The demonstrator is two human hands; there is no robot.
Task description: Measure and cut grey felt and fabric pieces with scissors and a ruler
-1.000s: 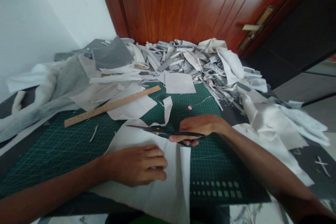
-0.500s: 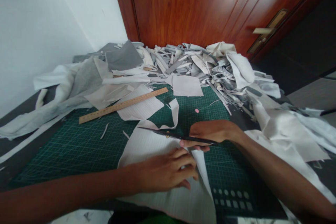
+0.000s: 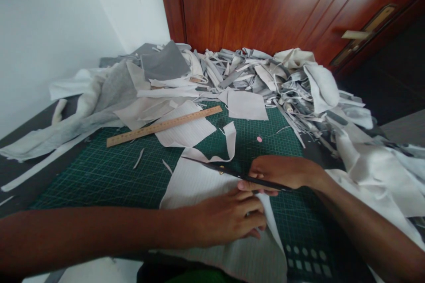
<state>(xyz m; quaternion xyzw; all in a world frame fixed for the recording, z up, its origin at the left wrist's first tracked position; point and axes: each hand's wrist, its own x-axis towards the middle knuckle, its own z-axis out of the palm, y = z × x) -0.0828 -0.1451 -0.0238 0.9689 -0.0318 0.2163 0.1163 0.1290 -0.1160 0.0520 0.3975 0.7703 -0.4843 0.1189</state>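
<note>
I'm watching pale ribbed white fabric (image 3: 195,181) on a green gridded cutting mat (image 3: 109,177).
The right hand (image 3: 279,171) is gripping long black scissors (image 3: 215,168), blades pointing left along the fabric's top edge; the left hand (image 3: 229,221), fingers loosely curled, is pressing on the fabric.

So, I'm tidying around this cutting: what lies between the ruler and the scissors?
In the head view, between the wooden ruler and the scissors lie a piece of lined white fabric and a strip of green cutting mat.
</note>
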